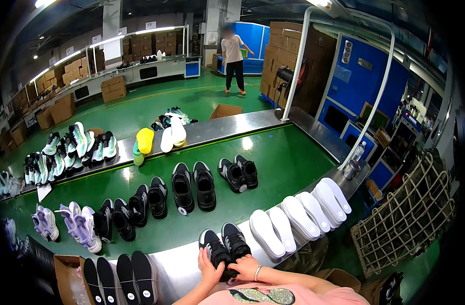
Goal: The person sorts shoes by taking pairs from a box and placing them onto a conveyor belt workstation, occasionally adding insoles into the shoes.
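Pink shirt is edging the silver worktop, where the left hand and right hand are clasping two black sneakers near their openings, side by side, apparently keeping the pair steady.

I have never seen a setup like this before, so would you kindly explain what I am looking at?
There is no machine gripping here: these are a person's own bare hands, left hand and right hand. The single picture comes from a wide, rounded camera on that person's head, looking down, so straight edges bend.

Both hands are on a pair of black-and-grey shoes on a metal worktop; how firmly they grip is hard to tell. White insoles lie to the right, black insoles to the left. Beyond, a green surface carries more dark shoes and lilac shoes. Another person stands farther back.
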Available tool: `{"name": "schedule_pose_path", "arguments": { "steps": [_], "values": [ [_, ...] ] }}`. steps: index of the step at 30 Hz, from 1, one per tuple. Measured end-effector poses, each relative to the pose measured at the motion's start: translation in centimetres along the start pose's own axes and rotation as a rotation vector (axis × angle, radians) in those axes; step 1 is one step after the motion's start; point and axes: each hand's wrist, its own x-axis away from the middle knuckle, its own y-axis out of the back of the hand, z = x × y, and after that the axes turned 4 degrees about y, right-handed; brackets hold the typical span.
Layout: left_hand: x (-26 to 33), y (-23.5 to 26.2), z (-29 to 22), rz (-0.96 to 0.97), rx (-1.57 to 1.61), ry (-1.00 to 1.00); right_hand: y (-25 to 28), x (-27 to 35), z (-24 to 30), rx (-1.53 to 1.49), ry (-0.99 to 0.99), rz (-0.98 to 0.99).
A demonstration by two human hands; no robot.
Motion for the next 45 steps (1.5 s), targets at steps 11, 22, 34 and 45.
{"name": "schedule_pose_path", "arguments": {
  "steps": [11,22,34,45],
  "values": [
    [-0.2,0.3,-0.8,0.038,-0.086,-0.149,-0.1,0.1,0.0,0.016,0.000,0.005],
    [-0.3,0.4,-1.3,0.056,-0.048,-0.150,0.4,0.6,0.6,-0.010,-0.062,0.062],
    [-1.2,1.4,-1.7,0.154,-0.067,-0.202,-11.1,31.1,-9.6,-0.176,-1.512,-0.731],
    [-1.6,2.1,-1.6,0.217,-0.125,-0.233,-23.4,36.7,-3.0,-0.769,-1.905,0.236]
  ]
}}
